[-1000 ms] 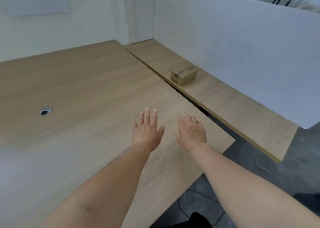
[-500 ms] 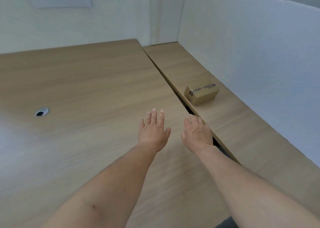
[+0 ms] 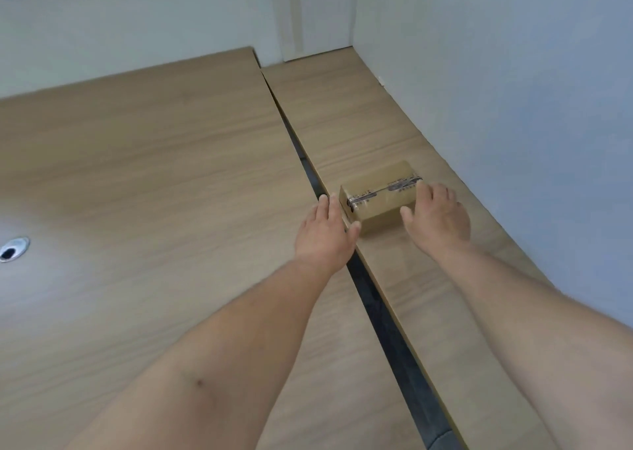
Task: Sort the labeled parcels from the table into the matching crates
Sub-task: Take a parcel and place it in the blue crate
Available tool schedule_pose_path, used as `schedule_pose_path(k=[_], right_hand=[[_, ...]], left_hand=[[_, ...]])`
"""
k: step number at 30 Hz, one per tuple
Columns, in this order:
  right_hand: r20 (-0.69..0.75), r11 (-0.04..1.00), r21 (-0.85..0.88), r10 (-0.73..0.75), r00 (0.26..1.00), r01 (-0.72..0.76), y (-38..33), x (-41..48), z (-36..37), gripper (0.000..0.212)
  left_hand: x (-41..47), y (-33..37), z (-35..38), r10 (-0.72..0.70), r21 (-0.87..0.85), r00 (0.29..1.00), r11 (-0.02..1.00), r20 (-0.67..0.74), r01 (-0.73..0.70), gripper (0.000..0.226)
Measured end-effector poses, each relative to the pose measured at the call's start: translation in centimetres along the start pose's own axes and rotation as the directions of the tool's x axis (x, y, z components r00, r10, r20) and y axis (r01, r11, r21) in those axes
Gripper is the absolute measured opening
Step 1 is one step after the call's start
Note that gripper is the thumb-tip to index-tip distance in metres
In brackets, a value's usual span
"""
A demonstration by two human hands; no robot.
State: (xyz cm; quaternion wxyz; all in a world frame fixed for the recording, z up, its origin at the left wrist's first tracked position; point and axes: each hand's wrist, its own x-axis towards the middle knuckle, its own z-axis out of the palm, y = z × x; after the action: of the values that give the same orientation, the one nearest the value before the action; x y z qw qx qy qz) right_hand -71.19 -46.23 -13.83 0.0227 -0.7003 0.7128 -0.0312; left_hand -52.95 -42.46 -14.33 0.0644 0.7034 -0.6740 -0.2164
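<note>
A small brown cardboard parcel (image 3: 380, 198) with printed tape along its top lies on the narrow right-hand table (image 3: 342, 114), close to that table's left edge. My left hand (image 3: 323, 233) is at the parcel's left end, fingers stretched out and thumb against the near left corner. My right hand (image 3: 436, 216) is at the right end, fingertips over the top edge and thumb by the front face. The parcel rests flat on the table. No crate is in view.
A wide wooden table (image 3: 154, 175) fills the left, with a metal cable hole (image 3: 13, 249) near its left edge. A dark gap (image 3: 383, 312) separates the two tables. A white partition (image 3: 513, 90) runs along the right table's far side.
Both hands have moved forward and right from over the wide table to the two ends of the parcel. The view has closed in on the parcel.
</note>
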Motion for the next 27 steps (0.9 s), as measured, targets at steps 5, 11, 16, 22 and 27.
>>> schedule_pose_path(k=[5,11,16,22,27], right_hand=[[0.083,0.983,0.136,0.110,0.990,-0.121,1.1,4.4,0.6,0.063],[0.214,0.912,0.366,0.108,0.971,-0.182,0.2,5.4,1.5,0.052],[0.211,0.875,0.442,0.112,0.971,-0.197,-1.7,3.2,0.8,0.046],[0.205,0.862,0.490,0.027,0.978,-0.126,-5.9,-1.2,-1.2,0.046],[0.242,0.844,0.528,-0.047,0.969,-0.091,-11.2,-5.7,-2.3,0.059]], left_hand=[[3.2,1.6,0.3,-0.070,-0.169,0.997,0.983,0.030,0.074,0.069],[3.8,2.1,0.3,-0.159,-0.461,0.974,0.860,0.163,0.218,0.054],[1.0,0.9,-1.4,-0.260,-0.602,0.956,0.745,0.136,0.289,0.046],[-4.2,-2.1,-5.1,-0.396,-0.693,0.912,0.628,0.106,0.354,0.033],[-10.0,-6.7,-7.2,-0.508,-0.770,0.853,0.495,0.118,0.402,0.040]])
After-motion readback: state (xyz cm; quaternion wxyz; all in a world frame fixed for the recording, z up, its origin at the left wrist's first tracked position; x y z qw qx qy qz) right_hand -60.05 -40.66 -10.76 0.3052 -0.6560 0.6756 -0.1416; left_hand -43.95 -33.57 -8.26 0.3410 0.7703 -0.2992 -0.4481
